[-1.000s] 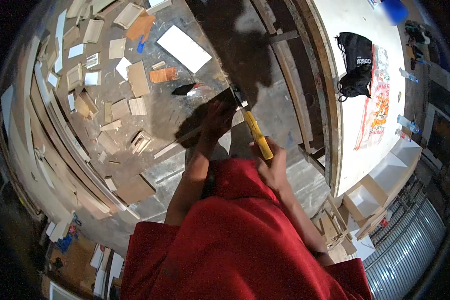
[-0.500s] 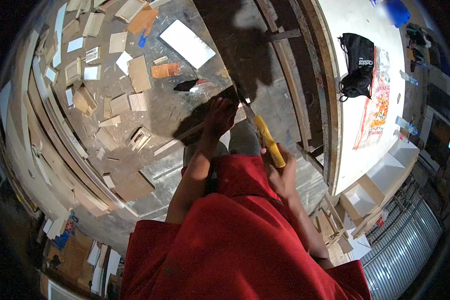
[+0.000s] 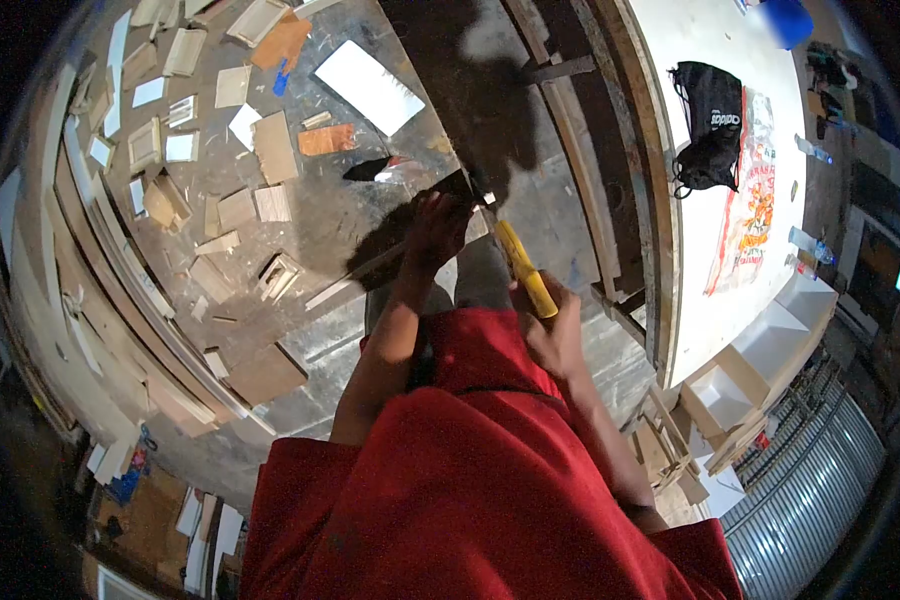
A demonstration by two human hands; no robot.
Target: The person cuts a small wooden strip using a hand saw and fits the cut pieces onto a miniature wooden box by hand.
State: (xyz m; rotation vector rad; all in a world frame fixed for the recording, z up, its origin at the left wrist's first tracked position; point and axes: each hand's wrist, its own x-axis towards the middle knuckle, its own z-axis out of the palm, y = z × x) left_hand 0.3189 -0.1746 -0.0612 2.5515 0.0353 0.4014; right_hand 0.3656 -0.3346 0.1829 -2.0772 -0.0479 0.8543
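My right hand point(image 3: 558, 325) is wrapped round the lower end of a long yellow-handled tool point(image 3: 523, 265). The tool points forward and to the left, and its tip reaches close to my left hand; its exact kind is unclear. My left hand point(image 3: 438, 230) is in deep shadow above my knees, its fingers curled in at the edge of the dark work surface. What those fingers hold is hidden. A small bright white piece point(image 3: 489, 198) shows just right of the fingertips, near the tool's tip.
Wood offcuts point(image 3: 273, 203) and a white panel point(image 3: 370, 88) lie scattered ahead and left. Long boards point(image 3: 135, 290) line the left side. On the right, a white-topped table point(image 3: 710, 270) carries a black drawstring bag point(image 3: 710, 130) and a printed sack point(image 3: 748, 210). Wooden boxes point(image 3: 720, 400) stand behind it.
My right hand and the yellow-handled tool have shifted slightly left and forward, toward my left hand. My left hand has barely moved.
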